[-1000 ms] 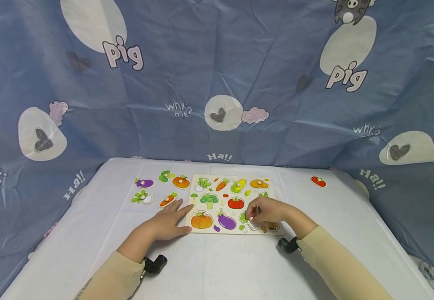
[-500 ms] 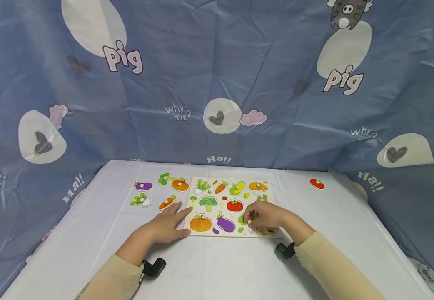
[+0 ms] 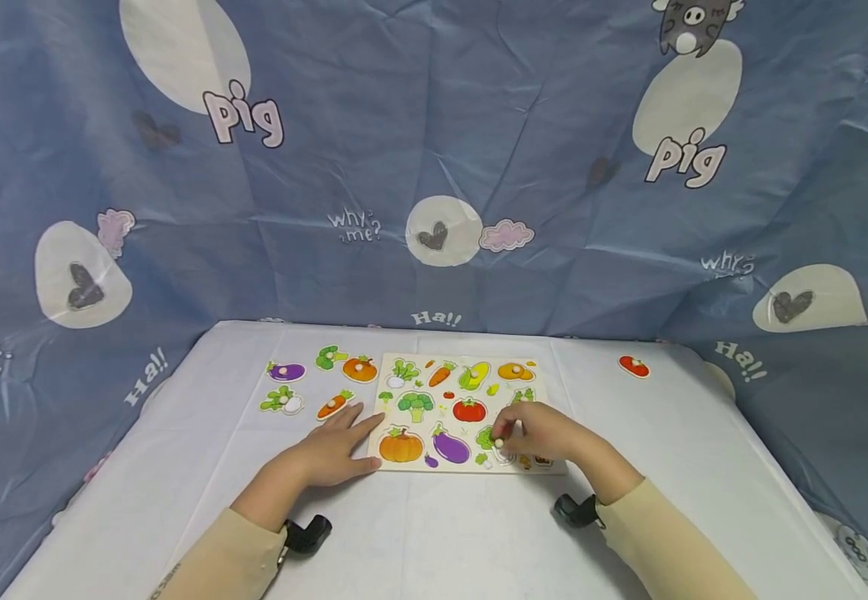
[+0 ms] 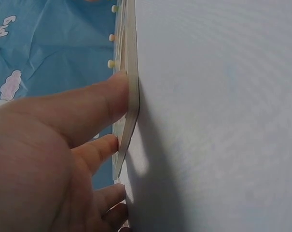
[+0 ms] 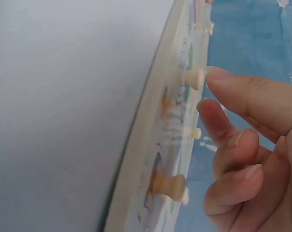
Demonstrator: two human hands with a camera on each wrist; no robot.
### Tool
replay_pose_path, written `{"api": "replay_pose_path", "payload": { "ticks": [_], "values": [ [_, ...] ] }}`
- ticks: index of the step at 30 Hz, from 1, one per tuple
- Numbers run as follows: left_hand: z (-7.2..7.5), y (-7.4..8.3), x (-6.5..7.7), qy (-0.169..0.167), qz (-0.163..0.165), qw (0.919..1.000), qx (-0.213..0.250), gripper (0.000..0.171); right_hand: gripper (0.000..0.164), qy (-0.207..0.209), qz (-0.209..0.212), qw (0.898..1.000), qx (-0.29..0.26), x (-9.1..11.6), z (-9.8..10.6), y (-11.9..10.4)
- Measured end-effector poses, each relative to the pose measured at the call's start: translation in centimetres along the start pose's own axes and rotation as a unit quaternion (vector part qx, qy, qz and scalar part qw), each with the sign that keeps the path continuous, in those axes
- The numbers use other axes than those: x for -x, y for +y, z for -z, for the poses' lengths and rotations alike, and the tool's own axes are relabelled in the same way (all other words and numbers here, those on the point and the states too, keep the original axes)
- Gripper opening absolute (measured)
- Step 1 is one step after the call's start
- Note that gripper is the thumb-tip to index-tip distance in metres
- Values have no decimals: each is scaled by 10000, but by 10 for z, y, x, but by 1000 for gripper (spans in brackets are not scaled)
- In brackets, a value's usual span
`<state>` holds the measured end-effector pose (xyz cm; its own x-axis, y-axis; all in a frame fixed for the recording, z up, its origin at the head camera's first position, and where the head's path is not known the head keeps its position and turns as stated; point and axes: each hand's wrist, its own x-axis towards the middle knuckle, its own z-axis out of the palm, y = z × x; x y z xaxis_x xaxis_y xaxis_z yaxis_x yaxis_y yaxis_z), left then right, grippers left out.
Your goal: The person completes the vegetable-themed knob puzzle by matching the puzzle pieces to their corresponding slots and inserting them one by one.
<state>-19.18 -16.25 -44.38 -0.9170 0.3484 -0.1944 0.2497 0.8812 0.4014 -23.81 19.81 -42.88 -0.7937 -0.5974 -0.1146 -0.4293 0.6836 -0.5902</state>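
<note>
A wooden vegetable puzzle board [image 3: 434,467] lies on the white table. My left hand [image 3: 329,450] rests with spread fingers at its left edge; in the left wrist view, the thumb [image 4: 100,101] touches the board's rim. Over the board's lower right, my right hand [image 3: 539,431] hovers at a leafy green-and-white vegetable piece [image 3: 485,437] seated in the board. Its wooden knob [image 5: 194,79] stands just off my thumb tip, and my index finger is apart from it. The palm-side fingers are loosely curled. Part of the piece is hidden by my fingers.
Left of the board lie loose knobbed pieces: an eggplant [image 3: 286,372], a broccoli [image 3: 331,357], a pumpkin [image 3: 360,369], a radish [image 3: 281,400] and a carrot [image 3: 334,405]. A tomato piece [image 3: 634,367] lies far right. A blue printed cloth [image 3: 291,267] hangs behind the table.
My right fingers, earlier at the knob of the leafy vegetable piece, have parted and the knob now shows between them. My left hand stays at the board's edge. The head view has shifted slightly.
</note>
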Motion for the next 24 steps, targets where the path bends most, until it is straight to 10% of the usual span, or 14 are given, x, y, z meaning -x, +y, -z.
{"api": "replay_pose_path", "payload": {
  "ticks": [24],
  "values": [
    [-4,-4,-3,39,20,10000,14,73,13,1192,-303,9922,-183,49,39,16]
  ]
}}
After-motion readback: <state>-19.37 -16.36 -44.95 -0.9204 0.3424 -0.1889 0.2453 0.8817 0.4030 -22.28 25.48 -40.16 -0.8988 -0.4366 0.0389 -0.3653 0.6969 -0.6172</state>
